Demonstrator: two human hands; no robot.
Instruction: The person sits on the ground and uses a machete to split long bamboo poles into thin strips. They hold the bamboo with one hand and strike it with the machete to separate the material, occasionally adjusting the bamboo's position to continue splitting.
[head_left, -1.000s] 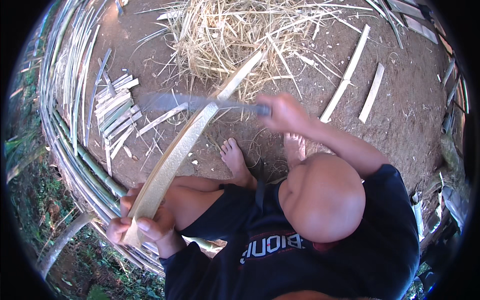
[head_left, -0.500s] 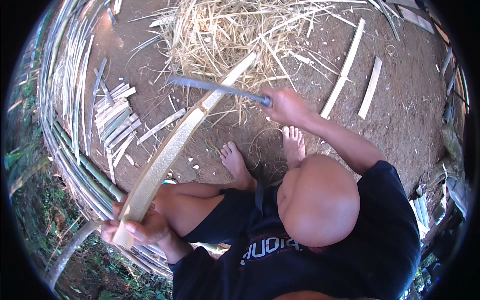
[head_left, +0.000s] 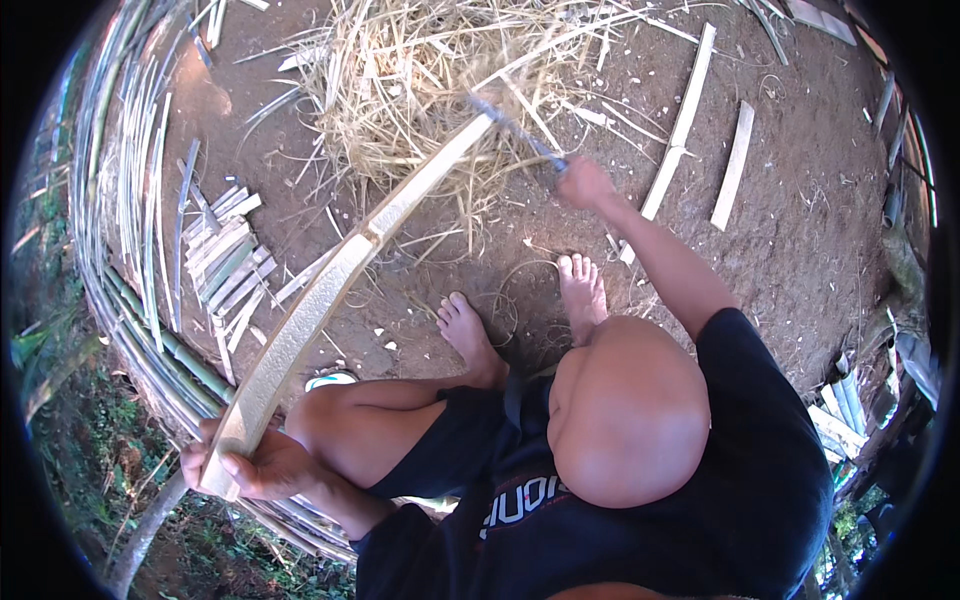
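Note:
My left hand (head_left: 258,464) is closed round the near end of a long split bamboo strip (head_left: 318,296). The strip slants up and away to the right, its pale inner face toward me and a node partway along. At its far end, a long-bladed knife (head_left: 520,133) crosses close to the tip; whether the blade touches it I cannot tell. Around the knife's handle my right hand (head_left: 588,184) is closed, with the arm stretched forward. The blade is somewhat smeared by motion.
Beyond the strip lies a heap of bamboo shavings (head_left: 400,85). Cut slats (head_left: 228,255) are piled at the left, beside long bamboo poles (head_left: 165,350). Two loose strips (head_left: 733,165) lie on the dirt at the right. My bare feet (head_left: 465,325) rest on the ground.
The knife has moved away from me and to the right, from mid-strip to its far tip. My left hand and the strip have shifted slightly left.

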